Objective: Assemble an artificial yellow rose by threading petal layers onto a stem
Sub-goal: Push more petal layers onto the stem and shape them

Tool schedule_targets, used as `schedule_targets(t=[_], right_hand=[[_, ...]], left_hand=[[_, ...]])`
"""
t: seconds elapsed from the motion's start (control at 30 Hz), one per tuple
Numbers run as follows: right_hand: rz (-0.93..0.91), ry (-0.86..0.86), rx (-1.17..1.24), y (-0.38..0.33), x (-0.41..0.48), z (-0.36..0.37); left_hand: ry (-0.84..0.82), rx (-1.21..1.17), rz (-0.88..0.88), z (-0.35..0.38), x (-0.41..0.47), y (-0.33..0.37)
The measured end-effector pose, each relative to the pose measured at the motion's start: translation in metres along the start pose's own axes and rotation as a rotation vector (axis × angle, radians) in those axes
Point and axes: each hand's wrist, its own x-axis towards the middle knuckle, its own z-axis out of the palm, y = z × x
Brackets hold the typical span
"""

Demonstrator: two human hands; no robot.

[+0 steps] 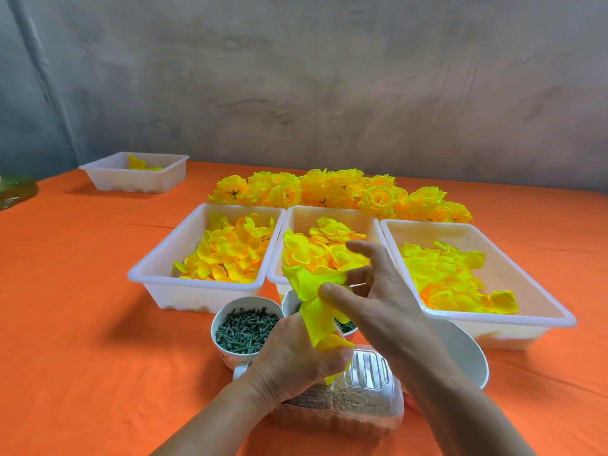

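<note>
Head view, looking down at a counter (82, 291) covered in orange cloth. Two bare hands meet low in the middle of the picture and share a bunch of bright yellow fabric petal layers (309, 281).

The left hand (292, 360) is below. Its fingers curl round the gathered lower end of the petals. The stem is not visible and is probably hidden inside this fist.

The right hand (385, 291) is above. Its thumb presses on the top layer and the lower fingers are tucked behind the fabric, so it pinches the layer. The forefinger is lifted and bent, touching nothing. A thin pale sliver (358, 285) shows between these fingers, too small to identify.

Beyond the hands, three white trays hold loose yellow petals: a left tray (184, 296), a middle tray (332, 213) and a right tray (510, 258). Behind them is a pile of finished yellow roses (329, 192). Just left of the hands, a white cup (225, 355) holds green stem pieces (245, 327).

The step in hand appears to be seating a petal layer on the stem. Several finished roses are done, but this one looks only partly built. The next move likely calls for sliding the pinched layer down snug against those below it. The left hand should keep the stem steady. A fresh layer would then come from a tray.
</note>
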Motion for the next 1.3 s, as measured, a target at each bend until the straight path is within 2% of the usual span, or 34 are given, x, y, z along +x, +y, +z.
schedule_targets(t=[0.07, 0.2, 0.6, 0.73, 0.93, 1.13, 1.3], right_hand=[[-0.089, 0.005, -0.052, 0.0003, -0.0008, -0.0022], [-0.138, -0.085, 0.1, -0.0023, -0.0034, -0.0019], [-0.046, -0.271, 0.24, -0.0008, -0.0033, -0.0026], [-0.029, -0.339, 0.304, -0.0006, -0.0061, -0.0062], [0.0, -0.341, 0.371, 0.0003, -0.0072, -0.0072], [0.001, -0.31, 0.314, 0.0004, -0.0062, -0.005], [-0.008, -0.285, 0.307, -0.0003, -0.0056, -0.0047]], left_hand=[[-0.023, -0.003, 0.024, -0.0007, 0.0003, 0.0017], [-0.007, -0.108, -0.049, -0.0007, -0.0011, -0.0023], [0.029, -0.085, -0.038, 0.0024, -0.0005, -0.007], [0.039, -0.167, -0.052, 0.0026, -0.0005, -0.0071], [0.028, -0.09, -0.04, -0.0008, -0.0022, -0.0026], [0.029, 0.002, -0.066, -0.0014, -0.0037, -0.0035], [0.043, -0.108, -0.034, 0.0013, -0.0017, -0.0064]])
